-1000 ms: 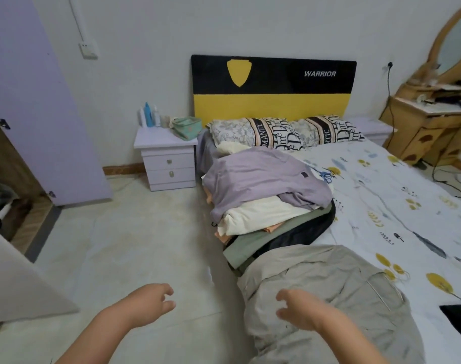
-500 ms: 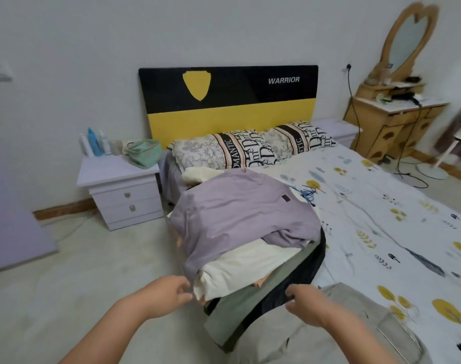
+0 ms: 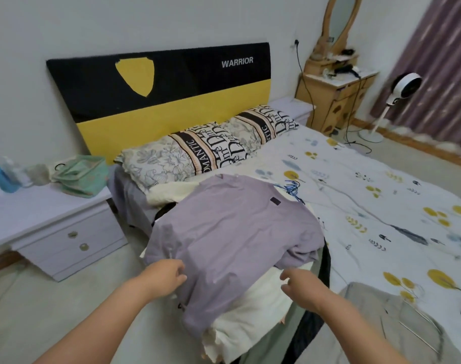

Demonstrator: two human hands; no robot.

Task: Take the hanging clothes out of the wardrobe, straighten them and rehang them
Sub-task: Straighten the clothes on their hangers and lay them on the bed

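**Both hands at the purple shirt, no firm hold yet**

Grip first: left hand (image 3: 164, 278) has fingers curled at the near-left edge of the purple shirt (image 3: 232, 240), touching the fabric; looks like the start of a pinch, but I can't tell if cloth is actually between the fingertips. Right hand (image 3: 304, 286) hovers with loosely curled fingers just beside the shirt's near-right hem, above the cream garment (image 3: 253, 308). Holding nothing.

What changed: a second ago both hands hung low over the floor and the khaki garment (image 3: 397, 324), well short of the pile. Half a second ago they were closing on its near edge. View has swung right and in; the wardrobe door is out of frame, and the fan and curtain are now in view.

Where the task's things are: clothes sit stacked on the bed (image 3: 381, 206) at its left edge. Purple shirt on top, cream under it, green and black layers lower. Blue hangers (image 3: 292, 189) poke out at the far side of the pile. Khaki garment lies apart, near right, with a wire hanger on it.

Read: removal from the wardrobe looks done for this batch. Purple shirt is next for straightening. Rehanging not yet begun.

Risk: pulling the top layer may drag the cream one along.
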